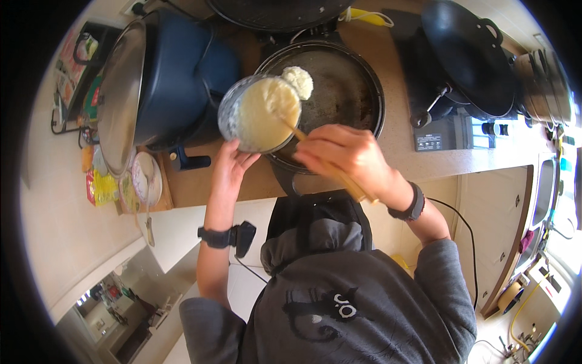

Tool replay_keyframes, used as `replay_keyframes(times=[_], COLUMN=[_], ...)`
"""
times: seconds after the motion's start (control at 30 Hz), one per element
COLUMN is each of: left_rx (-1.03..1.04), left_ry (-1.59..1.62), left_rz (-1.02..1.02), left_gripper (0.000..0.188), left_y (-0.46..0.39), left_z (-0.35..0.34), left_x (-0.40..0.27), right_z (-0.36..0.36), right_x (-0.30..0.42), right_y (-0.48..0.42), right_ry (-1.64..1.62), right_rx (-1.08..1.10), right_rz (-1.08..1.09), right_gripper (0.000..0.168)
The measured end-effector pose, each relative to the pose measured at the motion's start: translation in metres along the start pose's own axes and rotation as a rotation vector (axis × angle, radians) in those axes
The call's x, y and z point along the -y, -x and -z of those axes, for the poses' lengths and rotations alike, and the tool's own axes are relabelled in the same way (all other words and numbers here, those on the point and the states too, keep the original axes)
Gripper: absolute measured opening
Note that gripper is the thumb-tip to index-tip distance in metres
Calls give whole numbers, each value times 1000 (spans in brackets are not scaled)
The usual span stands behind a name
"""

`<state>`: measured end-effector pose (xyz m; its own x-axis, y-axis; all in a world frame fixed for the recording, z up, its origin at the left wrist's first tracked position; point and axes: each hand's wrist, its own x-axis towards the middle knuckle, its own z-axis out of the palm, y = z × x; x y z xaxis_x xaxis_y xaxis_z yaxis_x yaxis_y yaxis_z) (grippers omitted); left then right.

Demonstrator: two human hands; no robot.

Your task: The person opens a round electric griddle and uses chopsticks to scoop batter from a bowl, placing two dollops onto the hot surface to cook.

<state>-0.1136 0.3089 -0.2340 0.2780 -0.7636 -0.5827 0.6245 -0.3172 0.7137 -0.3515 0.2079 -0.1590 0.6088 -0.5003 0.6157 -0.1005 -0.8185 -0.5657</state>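
Note:
My left hand [232, 166] grips a glass bowl [231, 113] from its near left side and holds it tilted over a round black electric griddle pan [345, 98]. Thick pale-yellow batter [259, 109] fills much of the bowl. A lumpy white mound of batter [298, 83] shows at the bowl's right rim, over the pan; whether it touches the pan surface is hard to tell. Wooden chopsticks [334, 170] are held in my right hand [348, 152], their tips in the batter. The hand is slightly blurred.
A large dark-blue pot [177, 77] with a leaning metal lid [120, 100] stands left. The griddle's raised lid [282, 11] is behind. On the right, a black wok [468, 54] sits over a glass cooktop [454, 136]. A small bowl [155, 182] with a spoon lies near the left counter edge.

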Motion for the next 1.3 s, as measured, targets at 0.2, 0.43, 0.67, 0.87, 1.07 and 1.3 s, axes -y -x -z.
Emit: replay_keyframes(times=[0.2,0.43,0.67,0.87,1.07,1.3], left_rx=[-23,0,-31,-22,-36,-59], left_ry=[12,84,99,148,147,153], left_rz=[38,-27,-82,-82,-72,-46], left_gripper=[49,45,46,39,45,52], left_y=[27,45,42,43,52,61], left_z=[15,32,48,63,74,92], left_x=[3,13,25,30,29,30], right_z=[10,26,21,5,-26,-49], right_x=[21,35,44,22,-35,-58], right_y=[5,4,-5,-16,-27,-24], right_ry=[-97,-213,-133,-113,210,217], right_rx=[-77,-79,-59,-399,-161,-38], right_rz=[-126,-358,-333,-568,-363,-381], right_gripper=[14,6,8,12,8,9])
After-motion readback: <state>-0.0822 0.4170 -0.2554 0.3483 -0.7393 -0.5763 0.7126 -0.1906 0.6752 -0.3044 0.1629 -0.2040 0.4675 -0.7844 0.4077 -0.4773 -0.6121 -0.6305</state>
